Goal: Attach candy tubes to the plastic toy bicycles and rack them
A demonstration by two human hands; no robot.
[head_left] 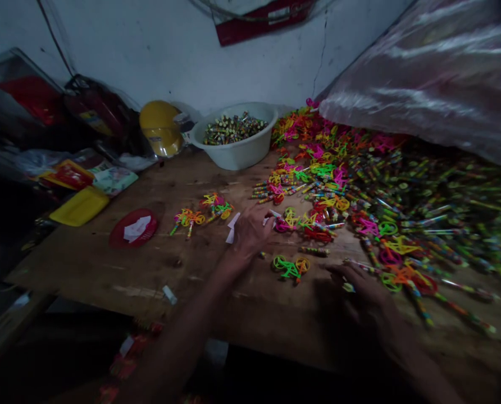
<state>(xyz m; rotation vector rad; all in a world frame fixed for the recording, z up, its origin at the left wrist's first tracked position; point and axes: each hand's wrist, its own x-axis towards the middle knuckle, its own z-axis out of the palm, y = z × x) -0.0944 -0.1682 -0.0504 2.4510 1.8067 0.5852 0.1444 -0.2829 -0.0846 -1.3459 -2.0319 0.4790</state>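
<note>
My left hand [250,231] is over the middle of the table with its fingers bent together. A small whitish piece shows at its fingertips, too blurred to name. White paper slips [232,227] lie beside that hand. Just in front of it are bright plastic bicycle-shaped toys [290,219]. My right hand [362,292] is low at the right, in shadow, its fingers curled around a candy-filled tube whose pale end [349,288] sticks out. Between the hands lie a green and orange bicycle toy [291,269] and a loose tube [315,251].
A white basin [233,152] full of short tubes stands by the wall. Piled tubes [440,196] cover the right side under plastic sheeting [427,84]. Two toy clusters [187,219], a red dish [118,233] with paper, a yellow tray [80,206] and a yellow helmet [160,123] are left.
</note>
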